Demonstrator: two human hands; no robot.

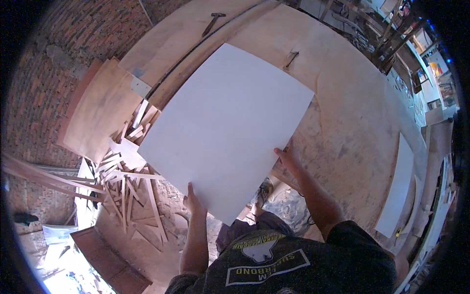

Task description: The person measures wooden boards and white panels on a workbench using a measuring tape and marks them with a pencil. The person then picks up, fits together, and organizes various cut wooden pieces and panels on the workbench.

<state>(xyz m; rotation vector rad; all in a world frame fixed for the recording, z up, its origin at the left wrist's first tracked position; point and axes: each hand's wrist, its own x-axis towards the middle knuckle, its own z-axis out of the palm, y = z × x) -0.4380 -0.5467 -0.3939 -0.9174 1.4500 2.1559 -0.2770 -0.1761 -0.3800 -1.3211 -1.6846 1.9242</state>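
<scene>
A large white panel (pixel 230 117) spans the middle of the view, tilted diagonally, with its far part over the wooden worktable (pixel 352 122). My left hand (pixel 194 201) grips its near left edge, thumb on the upper face and fingers hidden beneath. Farther along, my right hand (pixel 289 159) closes on the right edge in the same way, thumb on top. The panel's near corner reaches close to my body. Its surface looks plain and smooth.
A hammer (pixel 213 24) lies at the table's far side, and a small dark tool (pixel 291 60) just past the panel. A white strip (pixel 395 188) lies at the right, a yellow tool (pixel 398 232) beside it. Wood offcuts (pixel 129 191) litter the floor, left, near a brick wall (pixel 44 98).
</scene>
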